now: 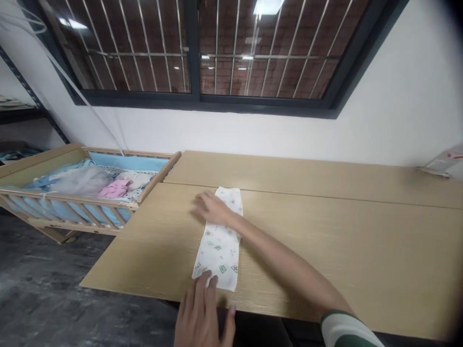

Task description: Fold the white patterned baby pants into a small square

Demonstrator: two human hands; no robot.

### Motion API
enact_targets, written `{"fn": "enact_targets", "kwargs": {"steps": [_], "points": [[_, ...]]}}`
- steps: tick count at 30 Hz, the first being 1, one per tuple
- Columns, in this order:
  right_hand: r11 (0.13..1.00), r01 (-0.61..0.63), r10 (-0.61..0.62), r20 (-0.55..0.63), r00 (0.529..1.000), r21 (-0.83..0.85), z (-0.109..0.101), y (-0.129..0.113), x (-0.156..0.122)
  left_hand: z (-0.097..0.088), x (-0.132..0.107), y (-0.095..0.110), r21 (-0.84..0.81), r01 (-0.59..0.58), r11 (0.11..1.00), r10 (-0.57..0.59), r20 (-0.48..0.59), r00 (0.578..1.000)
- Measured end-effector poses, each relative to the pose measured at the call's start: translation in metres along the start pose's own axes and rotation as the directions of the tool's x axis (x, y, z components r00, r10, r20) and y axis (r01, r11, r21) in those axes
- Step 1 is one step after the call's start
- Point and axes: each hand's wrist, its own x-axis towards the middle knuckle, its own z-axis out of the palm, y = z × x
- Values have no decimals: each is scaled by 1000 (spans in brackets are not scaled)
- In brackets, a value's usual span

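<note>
A white cloth (220, 250) with small green and pink prints lies on the wooden table (307, 231), folded into a long narrow strip. My left hand (202, 308) is at its near end, fingers stretched out and fingertips touching the cloth's near left corner. Across the upper part of the strip reaches my right hand (211, 208), its forearm slanting in from the lower right. The right hand's fingers are smeared by motion at the cloth's left edge, so whether they grip anything is unclear.
A wooden crib (144, 190) stands left of the table, holding blue bedding, a pink cloth (115, 189) and white netting (81, 180). A barred window (195, 99) is above the table. A clear plastic packet (443, 161) lies at the far right.
</note>
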Motion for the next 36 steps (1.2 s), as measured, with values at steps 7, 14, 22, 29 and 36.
{"fn": "enact_targets", "kwargs": {"steps": [7,14,22,29,36], "points": [[926,289,-375,500,781,243,-6,-73,-102,20,-13,3,311,-146,939,199,-147,969],[968,228,-249,520,817,106,0,-26,-106,16,-17,-10,372,-251,894,311,-111,944],[991,41,15,412,911,-127,-3,70,-42,18,-18,-13,332,-244,911,290,-96,952],[944,-121,209,272,939,-307,-18,130,-2,19,-19,-18,279,-231,932,267,-99,959],[947,-45,148,307,940,-319,-27,140,-5,33,-18,10,192,-124,974,154,-150,977]]}}
